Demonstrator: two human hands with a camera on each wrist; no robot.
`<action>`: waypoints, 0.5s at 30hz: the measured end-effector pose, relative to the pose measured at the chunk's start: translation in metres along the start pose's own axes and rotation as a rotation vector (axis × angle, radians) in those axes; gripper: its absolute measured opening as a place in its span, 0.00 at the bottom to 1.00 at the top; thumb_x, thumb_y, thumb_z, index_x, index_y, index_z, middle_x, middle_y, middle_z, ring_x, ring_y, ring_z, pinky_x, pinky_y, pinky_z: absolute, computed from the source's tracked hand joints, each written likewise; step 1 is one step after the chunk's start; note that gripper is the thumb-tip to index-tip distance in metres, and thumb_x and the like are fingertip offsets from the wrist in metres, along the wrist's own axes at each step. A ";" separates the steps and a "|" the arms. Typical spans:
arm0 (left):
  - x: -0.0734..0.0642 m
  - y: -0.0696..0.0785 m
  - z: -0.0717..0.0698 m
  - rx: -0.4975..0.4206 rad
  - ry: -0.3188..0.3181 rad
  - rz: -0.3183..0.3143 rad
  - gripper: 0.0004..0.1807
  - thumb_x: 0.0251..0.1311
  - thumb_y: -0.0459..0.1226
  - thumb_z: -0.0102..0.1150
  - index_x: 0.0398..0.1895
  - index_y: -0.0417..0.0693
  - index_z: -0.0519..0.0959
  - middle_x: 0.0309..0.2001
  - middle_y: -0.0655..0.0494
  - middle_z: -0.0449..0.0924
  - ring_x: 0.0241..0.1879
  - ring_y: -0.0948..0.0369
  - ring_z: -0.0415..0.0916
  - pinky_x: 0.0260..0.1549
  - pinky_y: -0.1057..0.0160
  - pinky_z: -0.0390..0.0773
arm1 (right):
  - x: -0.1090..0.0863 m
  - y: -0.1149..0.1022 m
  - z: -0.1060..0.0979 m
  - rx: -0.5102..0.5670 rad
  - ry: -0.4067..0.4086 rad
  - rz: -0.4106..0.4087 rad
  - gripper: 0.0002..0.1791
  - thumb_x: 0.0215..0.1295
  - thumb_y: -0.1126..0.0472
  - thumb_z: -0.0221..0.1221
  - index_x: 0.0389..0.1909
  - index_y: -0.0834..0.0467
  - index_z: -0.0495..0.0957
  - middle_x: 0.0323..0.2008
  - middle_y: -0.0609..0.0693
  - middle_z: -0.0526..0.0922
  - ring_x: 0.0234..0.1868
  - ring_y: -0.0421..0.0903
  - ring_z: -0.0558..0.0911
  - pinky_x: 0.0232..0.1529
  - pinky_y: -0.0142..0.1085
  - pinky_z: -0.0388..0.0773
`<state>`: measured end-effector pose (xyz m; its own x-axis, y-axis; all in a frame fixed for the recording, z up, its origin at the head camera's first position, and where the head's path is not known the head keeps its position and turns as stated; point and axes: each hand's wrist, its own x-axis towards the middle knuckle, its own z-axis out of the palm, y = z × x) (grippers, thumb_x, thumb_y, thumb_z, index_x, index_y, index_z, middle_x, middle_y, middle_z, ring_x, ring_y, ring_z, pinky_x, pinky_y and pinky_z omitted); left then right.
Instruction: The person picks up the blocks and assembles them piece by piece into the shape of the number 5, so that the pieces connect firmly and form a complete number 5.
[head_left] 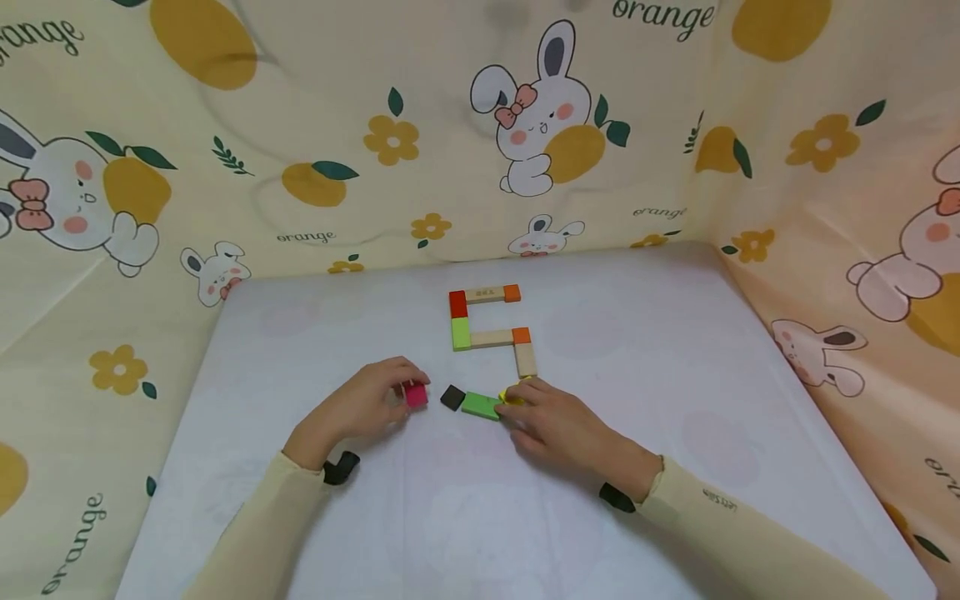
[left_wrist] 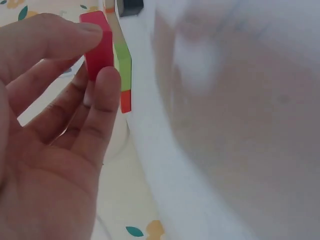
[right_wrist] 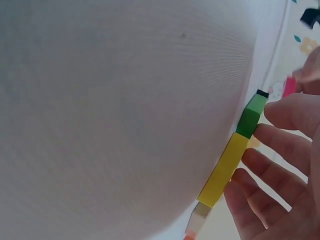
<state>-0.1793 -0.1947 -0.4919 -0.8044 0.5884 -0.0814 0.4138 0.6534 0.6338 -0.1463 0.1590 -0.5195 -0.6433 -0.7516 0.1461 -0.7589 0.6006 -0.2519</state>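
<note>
My left hand [head_left: 365, 400] pinches a pinkish-red block [head_left: 416, 395] between thumb and fingers; in the left wrist view the red block [left_wrist: 98, 47] stands clear in the grip. My right hand [head_left: 558, 425] rests by a green block [head_left: 480, 405] and a yellow block [head_left: 517, 393], the yellow one partly hidden under the fingers. Seen from the right wrist, loosely extended fingers [right_wrist: 265, 182] lie along the side of the yellow block [right_wrist: 223, 170], and the thumb is beside the green block [right_wrist: 251, 115]. A black block [head_left: 452, 397] sits at the green block's left end.
Farther back, the block line continues with a plain wooden block [head_left: 526, 360], an orange block [head_left: 521, 335], another wooden block [head_left: 491, 338], a lime block [head_left: 461, 334], a red block [head_left: 458, 304] and further pieces. A patterned cloth [head_left: 435, 125] rises behind the white table [head_left: 337, 325].
</note>
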 end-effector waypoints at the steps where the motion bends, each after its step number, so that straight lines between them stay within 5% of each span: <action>1: 0.006 -0.001 -0.002 -0.003 0.004 -0.006 0.24 0.63 0.25 0.69 0.63 0.45 0.84 0.56 0.60 0.81 0.51 0.58 0.79 0.54 0.53 0.83 | 0.000 0.000 0.000 -0.001 0.001 -0.002 0.20 0.72 0.59 0.66 0.63 0.55 0.87 0.59 0.49 0.83 0.61 0.48 0.77 0.59 0.43 0.81; 9: 0.038 -0.010 0.001 -0.026 -0.023 0.018 0.21 0.65 0.25 0.68 0.60 0.44 0.86 0.54 0.59 0.82 0.51 0.58 0.78 0.55 0.55 0.82 | 0.002 -0.002 -0.002 0.006 0.000 -0.023 0.20 0.72 0.59 0.68 0.63 0.56 0.87 0.59 0.49 0.83 0.61 0.48 0.77 0.59 0.43 0.82; 15: 0.044 -0.012 0.005 -0.009 -0.035 0.035 0.20 0.65 0.25 0.68 0.59 0.44 0.86 0.52 0.57 0.83 0.49 0.58 0.79 0.55 0.55 0.82 | 0.004 -0.004 -0.003 -0.003 -0.001 -0.035 0.21 0.71 0.59 0.68 0.63 0.56 0.87 0.58 0.49 0.83 0.61 0.48 0.77 0.59 0.42 0.81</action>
<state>-0.2176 -0.1742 -0.5071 -0.7742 0.6270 -0.0861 0.4374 0.6284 0.6433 -0.1458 0.1543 -0.5148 -0.6165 -0.7722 0.1539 -0.7810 0.5749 -0.2439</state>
